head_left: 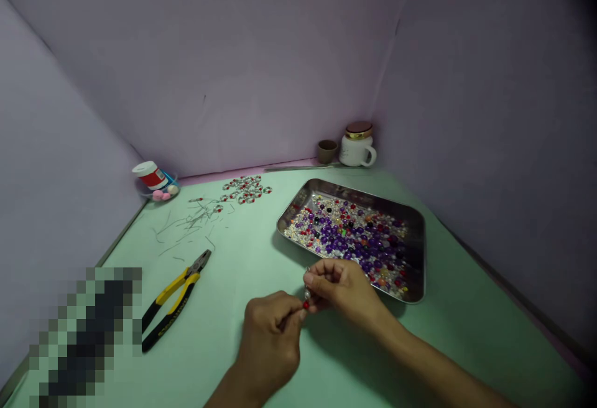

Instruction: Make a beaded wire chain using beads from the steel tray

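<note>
My left hand (pixel 270 339) and my right hand (pixel 342 290) meet above the green mat (pixel 224 321), both pinching a short wire threaded with a red bead and a pearly bead (pixel 306 295). Most of the wire is hidden by my fingers. Just beyond my right hand lies a steel tray (pixel 298 210) heaped with purple, red and silver beads (pixel 349 234). Yellow-and-black combination pliers (pixel 175 299) rest left of my left hand, apart from it. Further back lie loose metal pins (pixel 193 221) and a cluster of red-and-silver beaded links (pixel 245 189).
A white mug with a gold-and-brown lid (pixel 357 148) and a small brown cup (pixel 327 151) stand in the far corner. A red-labelled white tube (pixel 150 175) lies in a dish at the back left. Lilac walls (pixel 224 66) border the mat. A pixelated patch (pixel 84 333) covers the lower left.
</note>
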A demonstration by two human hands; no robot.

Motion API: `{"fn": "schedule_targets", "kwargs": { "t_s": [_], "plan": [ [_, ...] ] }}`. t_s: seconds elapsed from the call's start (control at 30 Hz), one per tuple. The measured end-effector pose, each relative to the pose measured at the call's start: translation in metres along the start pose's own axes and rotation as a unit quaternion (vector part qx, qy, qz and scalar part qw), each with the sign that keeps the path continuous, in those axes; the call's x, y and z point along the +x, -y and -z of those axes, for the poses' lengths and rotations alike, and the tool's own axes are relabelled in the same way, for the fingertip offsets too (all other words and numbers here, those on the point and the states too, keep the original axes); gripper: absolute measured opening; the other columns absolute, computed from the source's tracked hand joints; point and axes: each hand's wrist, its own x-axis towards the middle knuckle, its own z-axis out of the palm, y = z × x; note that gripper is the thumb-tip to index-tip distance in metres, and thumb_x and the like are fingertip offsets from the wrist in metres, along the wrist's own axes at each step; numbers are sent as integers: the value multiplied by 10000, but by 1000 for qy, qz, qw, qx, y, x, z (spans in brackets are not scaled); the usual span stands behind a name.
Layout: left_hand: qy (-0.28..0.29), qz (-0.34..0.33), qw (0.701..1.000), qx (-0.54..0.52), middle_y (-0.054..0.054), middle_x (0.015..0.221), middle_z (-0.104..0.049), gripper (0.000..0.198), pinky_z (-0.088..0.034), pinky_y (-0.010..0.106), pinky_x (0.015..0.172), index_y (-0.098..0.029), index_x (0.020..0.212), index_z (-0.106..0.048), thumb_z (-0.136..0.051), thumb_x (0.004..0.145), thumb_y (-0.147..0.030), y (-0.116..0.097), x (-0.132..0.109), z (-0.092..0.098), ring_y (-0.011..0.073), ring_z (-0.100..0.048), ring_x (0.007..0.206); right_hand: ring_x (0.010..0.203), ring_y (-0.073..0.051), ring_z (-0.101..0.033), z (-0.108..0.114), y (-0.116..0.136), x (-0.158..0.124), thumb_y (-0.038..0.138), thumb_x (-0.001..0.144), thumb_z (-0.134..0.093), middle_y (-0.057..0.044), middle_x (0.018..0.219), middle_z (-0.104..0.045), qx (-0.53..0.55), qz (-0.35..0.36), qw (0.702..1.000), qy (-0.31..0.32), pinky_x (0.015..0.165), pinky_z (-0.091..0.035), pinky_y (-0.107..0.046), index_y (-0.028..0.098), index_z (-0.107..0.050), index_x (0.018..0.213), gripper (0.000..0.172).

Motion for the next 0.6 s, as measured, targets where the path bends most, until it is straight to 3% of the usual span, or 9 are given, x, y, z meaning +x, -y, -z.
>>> {"fn": "schedule_targets", "kwargs": {
  "t_s": [0.07, 0.1, 0.2, 0.3, 0.43, 0.6],
  "plan": [
    [-42, -37, 998, 33, 7, 492, -491, 168, -280, 218, 482, -161, 549, -635, -535, 684, -163, -1, -2, -2, 109, -397, 476, 413, -91, -523, 1, -5, 2, 379, 551, -689, 33, 459, -545, 38, -7, 999, -8, 467, -454, -240, 141, -527, 587, 291],
    [-49, -25, 998, 22, 12, 496, -507, 160, -289, 216, 483, -160, 560, -640, -539, 684, -172, -1, -2, -2, 110, -401, 474, 426, -91, -527, 1, -6, 3, 388, 547, -694, 29, 473, -549, 52, -6, 999, -8, 477, -454, -239, 138, -534, 592, 300],
    [-40, 79, 995, -54, -2, 456, -478, 151, -273, 208, 438, -139, 536, -614, -551, 659, -201, -2, 1, 0, 98, -349, 442, 474, -92, -528, 1, -8, 4, 442, 580, -662, 11, 536, -566, 53, 9, 999, 11, 516, -450, -244, 130, -572, 635, 330],
    [-50, 128, 986, -98, -17, 435, -447, 138, -259, 203, 424, -126, 516, -598, -568, 616, -215, -4, 6, 4, 90, -327, 440, 514, -94, -507, -1, -7, 1, 401, 624, -628, -4, 578, -571, -18, 42, 998, 42, 528, -415, -238, 119, -608, 676, 288],
    [-77, 130, 982, -114, -5, 449, -489, 132, -284, 204, 442, -127, 488, -602, -588, 581, -220, -9, 9, 9, 100, -369, 464, 504, -89, -466, -3, -7, -3, 251, 643, -598, 10, 546, -546, -123, 76, 988, 61, 503, -361, -224, 116, -611, 666, 137],
    [-67, 136, 982, -114, -19, 435, -446, 137, -260, 203, 425, -130, 485, -590, -579, 584, -224, -5, 9, 8, 90, -329, 451, 466, -78, -423, 0, -9, -1, 246, 661, -571, 32, 511, -506, -174, 104, 977, 66, 443, -309, -203, 130, -580, 627, 122]
  ]
}}
